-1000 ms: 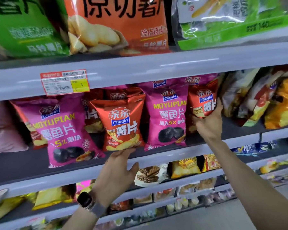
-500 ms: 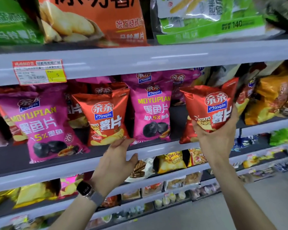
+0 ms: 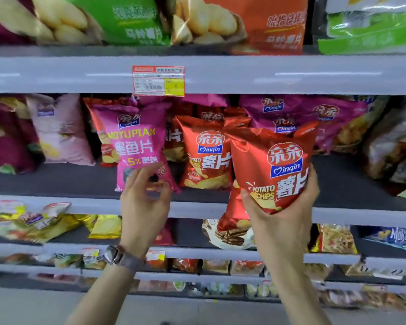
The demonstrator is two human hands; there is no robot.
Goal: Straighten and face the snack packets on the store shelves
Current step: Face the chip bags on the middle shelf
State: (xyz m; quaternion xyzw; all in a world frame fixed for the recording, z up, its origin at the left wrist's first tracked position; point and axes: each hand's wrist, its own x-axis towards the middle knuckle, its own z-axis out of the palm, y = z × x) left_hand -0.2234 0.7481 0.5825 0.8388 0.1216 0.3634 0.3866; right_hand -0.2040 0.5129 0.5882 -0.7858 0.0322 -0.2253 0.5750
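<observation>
My right hand [image 3: 284,221] grips a red Qinqin potato chips packet [image 3: 272,165] from below, upright and facing me, in front of the middle shelf [image 3: 56,205]. A second red packet [image 3: 234,214] shows lower behind it. Just to its left, another red chips packet [image 3: 204,153] stands on the shelf. My left hand [image 3: 145,202] is raised with its fingers spread and loosely bent in front of the bottom of a pink Moyupian packet [image 3: 136,146]. I cannot tell whether it touches that packet. More pink packets [image 3: 291,111] stand behind at the right.
A price tag [image 3: 158,80] hangs on the upper shelf edge, with large green [image 3: 127,19] and orange [image 3: 256,24] chip bags above it. Pale pink bags [image 3: 59,132] and mixed bags [image 3: 391,146] flank the row. Lower shelves hold small snacks; grey floor lies below.
My right hand has carried the red packet left, up beside the standing red packet. My left hand left that packet's base and rose in front of the pink packet. The view swung left.
</observation>
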